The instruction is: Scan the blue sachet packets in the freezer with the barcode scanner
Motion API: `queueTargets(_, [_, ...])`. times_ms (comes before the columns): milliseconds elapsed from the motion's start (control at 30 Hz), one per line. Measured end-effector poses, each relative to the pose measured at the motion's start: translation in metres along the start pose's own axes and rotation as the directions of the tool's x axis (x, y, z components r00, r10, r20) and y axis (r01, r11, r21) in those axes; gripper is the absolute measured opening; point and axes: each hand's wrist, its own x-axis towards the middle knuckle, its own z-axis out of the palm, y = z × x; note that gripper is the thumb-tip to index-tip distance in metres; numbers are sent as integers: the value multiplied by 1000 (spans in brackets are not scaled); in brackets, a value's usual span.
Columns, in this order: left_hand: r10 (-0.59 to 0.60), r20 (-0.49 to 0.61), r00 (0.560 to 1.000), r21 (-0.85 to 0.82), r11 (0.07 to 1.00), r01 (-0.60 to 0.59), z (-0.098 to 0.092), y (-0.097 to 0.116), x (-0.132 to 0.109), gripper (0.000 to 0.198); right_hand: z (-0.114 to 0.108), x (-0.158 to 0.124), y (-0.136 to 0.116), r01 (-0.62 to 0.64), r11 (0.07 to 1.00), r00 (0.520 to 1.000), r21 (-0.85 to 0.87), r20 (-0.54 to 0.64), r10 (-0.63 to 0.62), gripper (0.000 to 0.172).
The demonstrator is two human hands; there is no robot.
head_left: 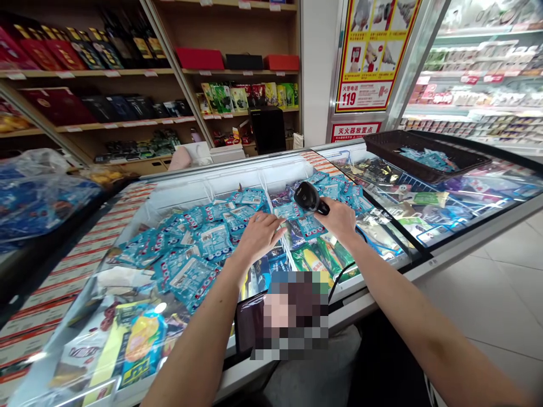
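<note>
I lean over an open chest freezer (432, 263) filled with blue-wrapped ice cream packets (203, 237). My right hand (339, 219) grips a black handheld barcode scanner (309, 197), its head aimed down and left at the packets. My left hand (259, 236) lies on the blue packets with fingers stretched out, palm down, just left of the scanner. Green and yellow packets (316, 259) sit below both hands. A dark device with a pixelated screen (282, 316) rests on the freezer's near edge between my forearms.
A dark plastic basket (424, 152) holding a few blue packets sits on the freezer's glass lid at the right. Wooden shelves (127, 73) of boxed goods stand behind. A chilled display case (479, 85) is at far right. A bag of blue goods (38, 192) lies at left.
</note>
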Motion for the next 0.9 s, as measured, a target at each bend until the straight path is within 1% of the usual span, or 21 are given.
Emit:
queueTargets(100, [-29,-57,998,21,999,30,0,0,-2,39,0,-1,0,-2,1000,1000,4,-7,2,39])
queueTargets(200, [-60,-118,991,-7,998,60,3,-1,-3,35,0,0,0,-2,1000,1000,7,-12,2,39])
queueTargets(267, [-106,-155,982,-35,994,102,5,-2,-3,36,0,0,1,-1,1000,1000,8,-14,1,39])
queueTargets(367, [-191,-134,972,-55,981,185,8,-2,-2,40,2,0,1,5,1000,1000,13,-13,-5,38])
queueTargets(467, [-262,-106,959,-36,965,260,9,-3,-3,40,4,0,2,19,1000,1000,22,-24,-18,37])
queueTargets(567, [-294,-150,944,-35,956,292,11,-5,-4,40,4,0,2,26,999,999,23,-33,-26,37])
queueTargets(667, [-312,-152,938,-68,950,305,14,-11,-5,49,3,-1,1,21,1000,1000,21,-12,-21,37])
queueTargets(800, [-337,-118,934,-142,937,320,17,-19,-6,56,2,-1,0,36,999,999,23,-5,-36,36])
queueTargets(867, [-381,-133,915,-223,911,347,16,-22,-7,60,2,-1,0,38,999,999,21,-11,-38,36])
queueTargets(900, [-421,-148,895,-273,887,372,15,-24,-7,61,2,-2,-1,37,999,999,20,-10,-37,36])
